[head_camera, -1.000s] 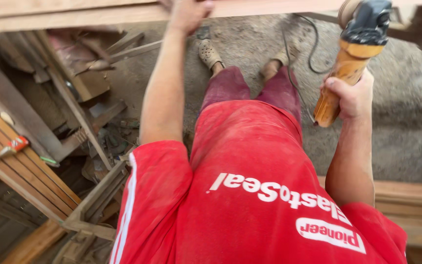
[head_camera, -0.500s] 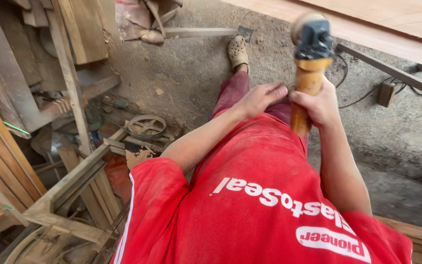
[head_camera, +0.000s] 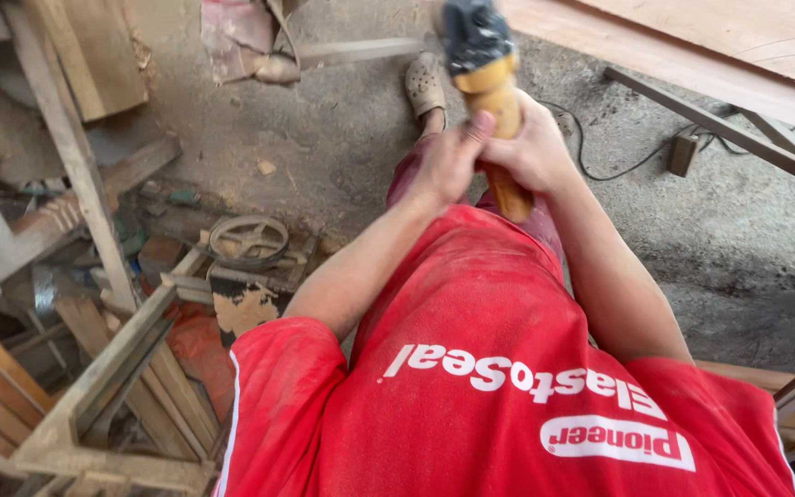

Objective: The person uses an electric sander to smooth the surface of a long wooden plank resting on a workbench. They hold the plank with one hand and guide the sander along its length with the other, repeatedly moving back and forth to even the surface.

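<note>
Above the gritty concrete floor (head_camera: 324,138), in front of the red shirt (head_camera: 508,368), both hands meet on an angle grinder (head_camera: 485,92) with a yellow body and a dark head. The right hand (head_camera: 535,147) wraps the yellow body, its grip closed firmly around the tool. The left hand (head_camera: 448,161) lies against the same body from the other side, fingers curled onto it; whether it fully clamps or only steadies cannot be told, since motion blurs it. The grinder's head points away from the person, toward a long pale wooden board (head_camera: 692,55) that runs across the upper right; the tool does not touch the board.

A black cord (head_camera: 600,156) trails over the floor to a small brown box (head_camera: 683,152) under the board. One sandalled foot (head_camera: 425,87) shows just beyond the hands. To the left lie timber offcuts, a wooden frame (head_camera: 94,387) and a round metal wheel (head_camera: 248,239) among the scrap.

To handle the grinder well, it seems wise to keep both hands on the body, well behind the dark head, with wrists straight and elbows close. The cord should run behind the tool, away from the disc and the feet. The disc itself is blurred, so its kind cannot be told. A firm footing on the dusty floor would help.
</note>
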